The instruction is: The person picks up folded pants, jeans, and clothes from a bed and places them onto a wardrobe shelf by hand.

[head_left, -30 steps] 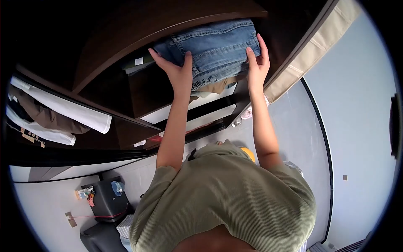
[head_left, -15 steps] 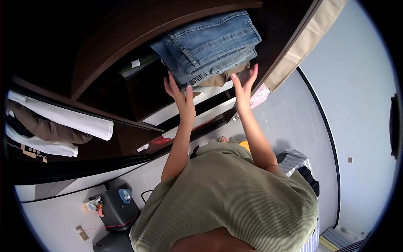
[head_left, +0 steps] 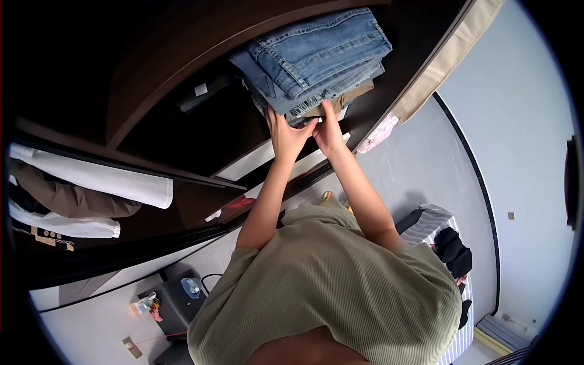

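A stack of folded jeans sits on a dark wardrobe shelf, blue denim on top and a brown garment lower down. My left hand is at the stack's front left corner, its fingers against the side and its thumb stretched toward my right hand. Close beside it, my right hand touches the front edge, with one digit pointing up against the lower layers. Some of its fingers are hidden. Both hands look open, pressed to the folded clothes rather than wrapped around them.
White and brown garments hang in the left compartment. Beige fabric hangs along the wardrobe's right edge. Behind me are a striped bed with black clothes and a dark case with small items on it.
My hands have come closer together at the stack's front, the right one moving left from the right side. The stack appears slightly farther up and right in view.
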Motion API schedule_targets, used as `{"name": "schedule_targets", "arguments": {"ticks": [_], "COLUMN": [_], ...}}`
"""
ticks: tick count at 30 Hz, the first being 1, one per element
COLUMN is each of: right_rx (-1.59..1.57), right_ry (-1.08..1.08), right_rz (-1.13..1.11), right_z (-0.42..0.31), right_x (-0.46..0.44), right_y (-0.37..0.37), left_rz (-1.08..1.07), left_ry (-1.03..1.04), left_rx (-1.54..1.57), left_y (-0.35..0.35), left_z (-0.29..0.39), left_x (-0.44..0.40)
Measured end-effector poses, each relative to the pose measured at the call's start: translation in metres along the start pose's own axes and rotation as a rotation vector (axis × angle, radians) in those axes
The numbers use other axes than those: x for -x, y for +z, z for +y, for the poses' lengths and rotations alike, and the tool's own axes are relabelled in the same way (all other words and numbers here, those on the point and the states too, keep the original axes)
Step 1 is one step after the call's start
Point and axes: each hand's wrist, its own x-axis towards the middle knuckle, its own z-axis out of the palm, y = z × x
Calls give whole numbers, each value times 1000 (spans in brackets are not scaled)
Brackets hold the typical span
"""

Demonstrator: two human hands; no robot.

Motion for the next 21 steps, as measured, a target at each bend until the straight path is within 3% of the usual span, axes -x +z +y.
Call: {"name": "schedule_targets", "arguments": {"ticks": [4,7,10,21], "right_rx": [80,37,62,184], "right_ry": [-36,-166,-148,-176], "right_rz": [105,74,40,126], "right_z": [10,9,6,9], "right_x": [-3,4,3,-33], "right_y": [4,20,28,52], "left_rz": [106,81,63,26], "left_ry": [84,95,136,31], "left_rx": [-27,29,42,68], "left_y": [0,-3,-5,-7], "left_z": [-4,-9,-15,-35], "left_x": [-3,-7,-13,-50]}}
